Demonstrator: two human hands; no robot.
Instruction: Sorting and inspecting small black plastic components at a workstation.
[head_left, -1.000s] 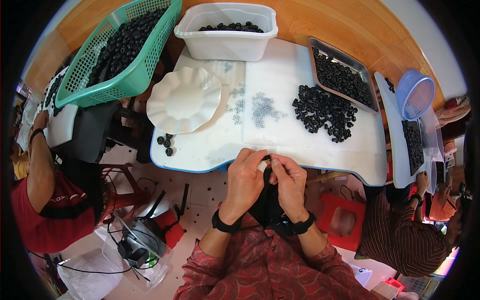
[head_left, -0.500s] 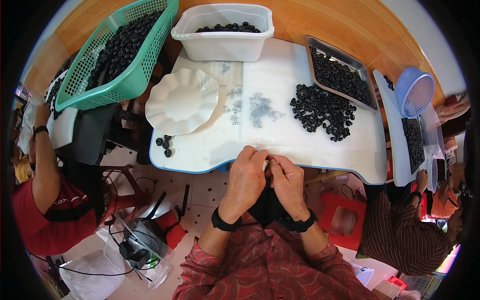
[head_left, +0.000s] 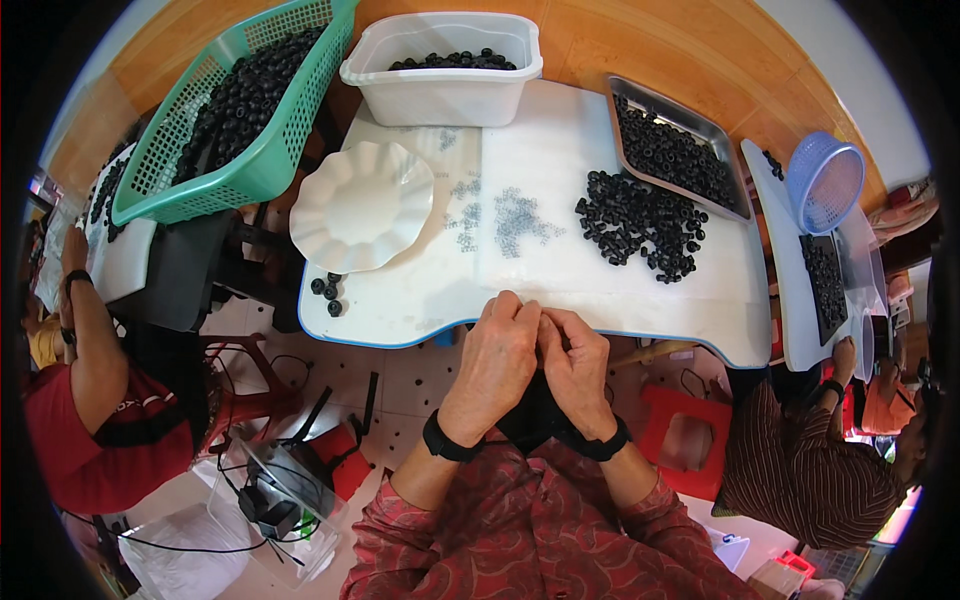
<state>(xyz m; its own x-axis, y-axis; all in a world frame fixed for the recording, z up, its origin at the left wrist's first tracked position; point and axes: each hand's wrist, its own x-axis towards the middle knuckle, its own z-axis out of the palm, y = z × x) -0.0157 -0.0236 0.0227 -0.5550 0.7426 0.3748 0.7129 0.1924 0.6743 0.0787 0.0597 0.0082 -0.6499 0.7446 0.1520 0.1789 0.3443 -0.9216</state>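
My left hand (head_left: 495, 350) and my right hand (head_left: 574, 362) meet at the front edge of the white table (head_left: 420, 295). Both have curled fingers pinched together, and whatever lies between them is hidden. Beyond them a patch of small metal springs (head_left: 517, 222) is spread on the tabletop. To the right of the springs lies a loose pile of small black ring-like parts (head_left: 640, 228). Several rounder black pieces (head_left: 328, 290) sit at the table's left edge, below a white scalloped plate (head_left: 362, 205).
A white tub (head_left: 440, 95) with black pieces stands at the back, a metal tray (head_left: 735, 205) of black parts at the back right. A green basket (head_left: 190, 195) of black pieces is at the left. People sit on both sides; a red stool (head_left: 655, 470) is below right.
My two hands stay together at the table edge; the fingers have shifted slightly, and a pale bit visible between them earlier is now covered. The view has shifted a little.
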